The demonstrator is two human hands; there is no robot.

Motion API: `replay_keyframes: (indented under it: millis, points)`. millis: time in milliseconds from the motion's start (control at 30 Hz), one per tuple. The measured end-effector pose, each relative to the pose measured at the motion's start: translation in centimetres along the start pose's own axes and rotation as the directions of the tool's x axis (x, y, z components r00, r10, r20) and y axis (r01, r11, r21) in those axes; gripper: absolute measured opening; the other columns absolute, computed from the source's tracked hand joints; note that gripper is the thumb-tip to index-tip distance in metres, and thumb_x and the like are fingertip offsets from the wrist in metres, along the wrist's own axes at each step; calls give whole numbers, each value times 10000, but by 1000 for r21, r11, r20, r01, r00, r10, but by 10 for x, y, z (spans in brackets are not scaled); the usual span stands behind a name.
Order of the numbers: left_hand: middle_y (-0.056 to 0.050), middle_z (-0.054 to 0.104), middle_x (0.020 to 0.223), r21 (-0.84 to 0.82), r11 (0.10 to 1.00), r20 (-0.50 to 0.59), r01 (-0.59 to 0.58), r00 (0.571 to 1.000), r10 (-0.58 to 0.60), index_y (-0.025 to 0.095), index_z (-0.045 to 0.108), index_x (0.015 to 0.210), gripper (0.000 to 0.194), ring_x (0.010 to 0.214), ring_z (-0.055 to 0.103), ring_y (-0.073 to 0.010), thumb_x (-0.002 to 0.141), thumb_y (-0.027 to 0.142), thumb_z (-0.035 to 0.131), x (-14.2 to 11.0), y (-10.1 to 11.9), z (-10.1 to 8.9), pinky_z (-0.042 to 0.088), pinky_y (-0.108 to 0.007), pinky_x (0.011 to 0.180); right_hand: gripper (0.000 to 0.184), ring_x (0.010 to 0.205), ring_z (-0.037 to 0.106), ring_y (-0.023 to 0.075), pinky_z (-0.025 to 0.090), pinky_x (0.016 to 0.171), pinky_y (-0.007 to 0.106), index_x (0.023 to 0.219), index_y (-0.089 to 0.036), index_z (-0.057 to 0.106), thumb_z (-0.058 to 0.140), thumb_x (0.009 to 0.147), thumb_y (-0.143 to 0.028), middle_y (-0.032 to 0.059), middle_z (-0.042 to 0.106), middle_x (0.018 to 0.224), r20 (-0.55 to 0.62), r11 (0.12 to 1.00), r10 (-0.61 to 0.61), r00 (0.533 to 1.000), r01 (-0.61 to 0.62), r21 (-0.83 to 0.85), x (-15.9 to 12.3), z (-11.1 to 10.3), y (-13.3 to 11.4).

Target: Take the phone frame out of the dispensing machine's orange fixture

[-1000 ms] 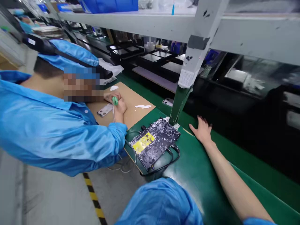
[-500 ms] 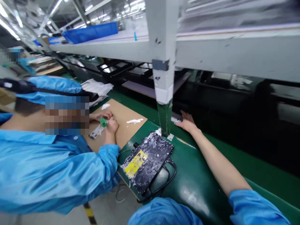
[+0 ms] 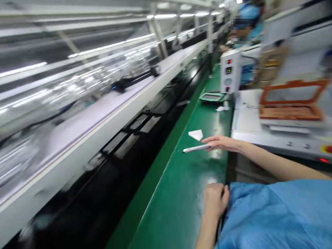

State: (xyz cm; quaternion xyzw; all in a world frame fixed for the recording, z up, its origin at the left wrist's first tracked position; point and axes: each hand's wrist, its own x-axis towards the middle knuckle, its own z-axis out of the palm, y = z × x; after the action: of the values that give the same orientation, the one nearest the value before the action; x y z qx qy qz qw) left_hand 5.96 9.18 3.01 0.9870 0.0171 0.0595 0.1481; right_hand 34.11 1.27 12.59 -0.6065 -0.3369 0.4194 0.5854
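My right hand [image 3: 220,142] reaches out from the right over the green bench top [image 3: 181,193] and grips a thin white phone-like panel [image 3: 195,148] by one end. The panel is held flat, just above the bench, pointing left. My left hand [image 3: 214,200] is lower in the view with its fingers curled into a fist. It rests at the bench edge against my blue gown [image 3: 272,214] and nothing shows in it. The picture is blurred by motion.
A folded white wipe [image 3: 196,134] lies just beyond the panel. Farther along are a green tray [image 3: 211,97] and a white control box [image 3: 229,71]. A white machine with an orange frame [image 3: 293,103] stands right. A dark conveyor [image 3: 124,138] and white shelf [image 3: 116,103] run left. A co-worker [image 3: 245,29] sits far off.
The view has swung from the left to the right along the line. My right hand, which reached to the belt behind the post, now holds the white panel. The co-worker at left is out of view.
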Motion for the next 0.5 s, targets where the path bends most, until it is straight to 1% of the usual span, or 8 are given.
replay_keyframes:
  millis: [33,100,167,233,300,400,467,500]
  points:
    - [-74,724,773,5,1000,-43,-17,999,17,225,719,868,367,781,743,-214,1174,316,540,2,-1,-1,564,-326,754,783,1245,807,374,589,1242,569,1361,-186,805,880,777,-702,163,843,1321,-88,993,21,996,-10,119,-38,-27,15]
    - [-66,706,743,0,998,-146,-60,987,59,229,683,833,372,735,725,-200,1162,278,518,5,-9,-8,519,-306,716,726,1344,776,399,586,1262,592,1285,-208,807,820,801,-749,185,825,1383,-276,958,57,959,25,285,-110,-57,51]
    - [-41,678,714,-21,995,-246,-101,965,93,234,631,793,407,682,683,-169,1172,255,483,8,-16,-17,479,-276,684,742,1416,739,413,568,1284,606,1277,-215,794,769,826,-804,205,817,1395,-430,930,81,899,87,357,-171,-66,81]
    - [-21,653,696,-32,992,-284,-126,952,112,233,584,771,442,642,641,-147,1193,256,454,11,-18,-25,456,-260,667,820,1427,731,425,543,1300,620,1307,-205,787,766,822,-865,223,812,1391,-501,915,85,861,132,382,-217,-64,98]
    - [-4,634,683,-38,990,-296,-137,948,120,232,549,758,465,611,605,-135,1209,276,450,14,-15,-31,437,-254,650,906,1418,732,427,519,1316,621,1326,-182,794,834,773,-899,233,806,1390,-482,906,57,874,158,393,-245,-60,100]
    - [14,617,669,-41,987,-306,-154,942,134,230,532,751,482,576,572,-124,1223,298,458,17,-8,-39,413,-255,621,1012,1408,733,422,501,1332,609,1356,-148,810,979,657,-860,222,798,1407,-347,912,-19,938,158,378,-259,-65,84]
    - [23,613,668,-34,985,-311,-167,939,149,229,539,757,481,568,573,-120,1227,304,464,20,-5,-43,411,-255,611,1022,1380,744,411,520,1315,596,1401,-142,810,1045,630,-768,202,799,1415,-312,943,-52,949,150,297,-257,-81,70]
    - [26,611,668,-28,985,-310,-170,938,153,229,544,761,479,568,576,-119,1228,306,467,20,-5,-43,413,-255,609,1004,1357,752,400,536,1300,581,1419,-141,810,1072,626,-698,193,802,1415,-341,964,-56,938,140,228,-255,-93,62]
